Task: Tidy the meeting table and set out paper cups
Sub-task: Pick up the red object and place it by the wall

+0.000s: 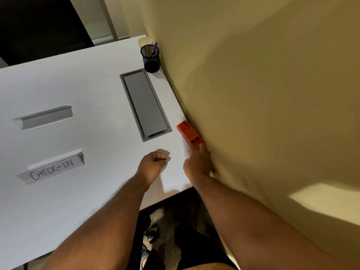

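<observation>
White counter set against a yellow wall, with a grey recessed cable hatch at its centre, two folded name tents, the nearer lettered "CHECK-IN" and the farther blank, and at the far corner a black mesh pen holder just in front of a paper cup. A red stapler lies along the wall edge; the right hand reaches it with fingertips touching its near end, though whether it grips cannot be told. The left hand rests beside it on the counter, fingers curled, holding nothing.

Dim warm light — soft shadows, wide-angle bending at edges.
</observation>
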{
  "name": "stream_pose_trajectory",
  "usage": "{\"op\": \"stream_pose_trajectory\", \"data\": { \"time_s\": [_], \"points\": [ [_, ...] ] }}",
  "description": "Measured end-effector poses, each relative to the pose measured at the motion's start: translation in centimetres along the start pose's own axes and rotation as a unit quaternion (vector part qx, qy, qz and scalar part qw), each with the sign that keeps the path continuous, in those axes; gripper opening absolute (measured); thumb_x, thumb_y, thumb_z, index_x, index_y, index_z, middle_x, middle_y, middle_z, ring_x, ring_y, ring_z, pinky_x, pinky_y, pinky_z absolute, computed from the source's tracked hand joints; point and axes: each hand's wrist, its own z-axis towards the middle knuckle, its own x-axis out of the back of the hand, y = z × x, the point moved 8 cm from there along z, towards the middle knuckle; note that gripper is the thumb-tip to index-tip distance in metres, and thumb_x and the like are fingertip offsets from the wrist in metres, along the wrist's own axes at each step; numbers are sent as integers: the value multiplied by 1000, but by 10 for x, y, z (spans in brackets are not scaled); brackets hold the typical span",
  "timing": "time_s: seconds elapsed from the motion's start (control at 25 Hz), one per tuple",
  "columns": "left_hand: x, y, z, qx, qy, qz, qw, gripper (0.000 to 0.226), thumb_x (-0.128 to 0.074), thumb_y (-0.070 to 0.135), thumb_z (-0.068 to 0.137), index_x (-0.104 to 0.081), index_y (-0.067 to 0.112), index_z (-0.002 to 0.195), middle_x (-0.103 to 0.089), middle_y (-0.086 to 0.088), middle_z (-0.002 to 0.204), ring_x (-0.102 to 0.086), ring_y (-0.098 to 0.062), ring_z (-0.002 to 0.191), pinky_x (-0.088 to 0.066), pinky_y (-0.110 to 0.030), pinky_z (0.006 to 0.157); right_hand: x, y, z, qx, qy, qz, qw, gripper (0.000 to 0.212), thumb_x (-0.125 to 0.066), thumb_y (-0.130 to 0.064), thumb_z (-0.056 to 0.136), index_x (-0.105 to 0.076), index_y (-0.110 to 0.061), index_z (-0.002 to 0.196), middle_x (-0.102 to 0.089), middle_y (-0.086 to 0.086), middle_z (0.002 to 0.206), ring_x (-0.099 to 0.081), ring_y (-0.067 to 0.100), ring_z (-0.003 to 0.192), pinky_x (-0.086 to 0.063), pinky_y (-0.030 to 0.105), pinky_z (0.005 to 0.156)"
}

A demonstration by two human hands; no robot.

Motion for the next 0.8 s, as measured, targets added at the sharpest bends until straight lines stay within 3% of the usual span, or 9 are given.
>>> {"op": "stream_pose_trajectory", "data": {
  "time_s": [0.2,0.36,0.48,0.56,0.64,0.8],
  "points": [
    [-13,8,-13,-34,-23,71,997,29,-63,11,99,-63,39,90,-59,27,99,-57,5,88,-39,2,62,-6,6,-19,8,-12,43,999,38,-67,-17,93,-63,-25,130,-45,1,138,-55,23,121,-59,34,86],
    [-12,-2,-31,-40,-31,58,997,29,-64,7,98,-64,35,90,-61,21,99,-58,3,86,-41,6,58,4,7,-19,42,-5,-5,999,64,-65,-18,92,-43,-25,152,-33,4,156,-47,28,133,-53,40,103],
    [-5,-12,-42,-28,-29,28,999,30,-64,2,97,-66,30,88,-65,15,98,-64,5,81,-42,5,59,6,5,-9,94,-53,-76,991,72,-56,-16,96,-30,-27,162,-25,6,162,-37,30,143,-45,42,114],
    [-2,-16,-48,-27,-27,18,999,31,-61,-2,97,-67,27,89,-66,13,99,-67,13,77,-43,3,60,3,0,-8,133,-69,-130,980,66,-51,-16,99,-33,-24,162,-27,8,161,-37,31,143,-41,40,116],
    [-1,-16,-51,-30,-26,13,999,32,-59,-5,98,-67,25,89,-66,13,99,-64,23,74,-44,3,60,5,-1,-3,118,-69,-116,984,56,-49,-15,101,-40,-20,157,-31,8,160,-39,31,143,-39,40,117],
    [0,-11,-53,-40,-26,23,999,31,-61,-4,97,-68,26,89,-67,15,101,-63,24,75,-43,4,61,4,-4,6,98,-80,-107,986,48,-54,-18,101,-48,-17,149,-36,10,155,-41,29,140,-40,35,115]
  ]
}}
